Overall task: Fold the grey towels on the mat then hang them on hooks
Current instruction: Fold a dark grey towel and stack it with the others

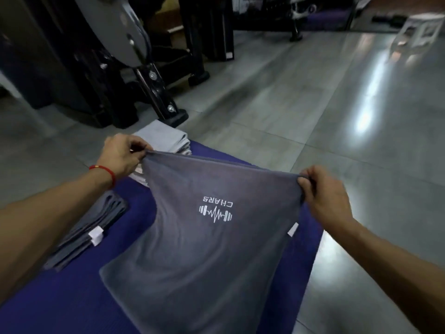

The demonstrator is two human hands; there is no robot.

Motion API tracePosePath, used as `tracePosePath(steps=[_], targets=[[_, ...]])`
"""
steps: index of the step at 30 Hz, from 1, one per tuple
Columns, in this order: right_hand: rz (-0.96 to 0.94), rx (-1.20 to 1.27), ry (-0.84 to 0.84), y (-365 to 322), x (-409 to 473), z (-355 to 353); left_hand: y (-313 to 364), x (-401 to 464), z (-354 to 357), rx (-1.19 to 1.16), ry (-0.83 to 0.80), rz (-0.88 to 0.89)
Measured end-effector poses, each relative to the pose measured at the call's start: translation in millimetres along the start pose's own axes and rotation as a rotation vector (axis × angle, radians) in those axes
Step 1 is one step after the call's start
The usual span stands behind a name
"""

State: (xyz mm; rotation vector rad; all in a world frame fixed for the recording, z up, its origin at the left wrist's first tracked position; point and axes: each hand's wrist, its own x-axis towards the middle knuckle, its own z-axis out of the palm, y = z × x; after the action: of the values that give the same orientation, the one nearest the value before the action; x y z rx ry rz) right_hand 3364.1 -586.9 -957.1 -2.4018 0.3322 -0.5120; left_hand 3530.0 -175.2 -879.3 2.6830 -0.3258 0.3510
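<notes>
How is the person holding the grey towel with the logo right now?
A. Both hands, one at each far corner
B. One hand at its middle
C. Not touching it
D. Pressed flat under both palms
A: the left hand and right hand each pinch a far corner of the grey towel, lifting that edge off the mat.

Grey towel [197, 249] with a white barbell-and-pulse logo [215, 210]; deep blue-purple mat [72, 297]; red wrist string [106, 172]; pale grey folded stack [166, 139] far; glossy grey floor [313, 104].
</notes>
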Motion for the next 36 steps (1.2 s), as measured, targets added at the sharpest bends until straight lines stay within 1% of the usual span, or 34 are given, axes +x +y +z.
tracePosePath(steps=[3, 6, 8, 10, 14, 18, 20, 22, 23, 24, 27, 28, 30, 32, 34, 36], targets=[[-0.054, 0.175, -0.013, -65, 40, -36, -22, -31, -75, -0.017, 0.111, -0.073], [-0.096, 0.401, -0.197, -136, 67, -66, -42, -71, -143, -0.029, 0.213, -0.103], [-0.186, 0.400, -0.341, -177, 76, -77, -51, -103, -181, 0.009, 0.249, -0.125], [-0.258, 0.380, -0.425, -213, 82, -80, -59, -134, -211, 0.056, 0.271, -0.149], [-0.351, 0.415, -0.443, -273, 83, -71, -74, -191, -253, 0.168, 0.316, -0.211], [-0.494, 0.436, -0.428, -322, 77, -51, -85, -237, -277, 0.382, 0.225, -0.255], [-0.543, 0.420, -0.417, -344, 74, -39, -84, -256, -288, 0.396, 0.215, -0.347], [-0.562, 0.404, -0.397, -359, 73, -25, -85, -268, -298, 0.371, 0.264, -0.484], [-0.560, 0.403, -0.389, -367, 72, -17, -86, -273, -304, 0.328, 0.301, -0.552], [-0.542, 0.424, -0.400, -374, 71, -7, -88, -277, -309, 0.208, 0.356, -0.629], [-0.442, 0.614, -0.535, -393, 67, 30, -84, -281, -319, -0.420, 0.534, -0.838], [-0.431, 0.649, -0.544, -398, 67, 43, -85, -279, -320, -0.537, 0.587, -0.860], [-0.436, 0.695, -0.522, -406, 66, 63, -89, -274, -323, -0.613, 0.723, -0.840], [-0.452, 0.773, -0.502, -413, 61, 72, -96, -278, -326, -0.580, 0.837, -0.785], [-0.470, 0.836, -0.503, -413, 55, 70, -97, -293, -326, -0.574, 0.866, -0.696], [-0.517, 0.852, -0.516, -405, 48, 64, -87, -316, -322, -0.552, 0.853, -0.590]])
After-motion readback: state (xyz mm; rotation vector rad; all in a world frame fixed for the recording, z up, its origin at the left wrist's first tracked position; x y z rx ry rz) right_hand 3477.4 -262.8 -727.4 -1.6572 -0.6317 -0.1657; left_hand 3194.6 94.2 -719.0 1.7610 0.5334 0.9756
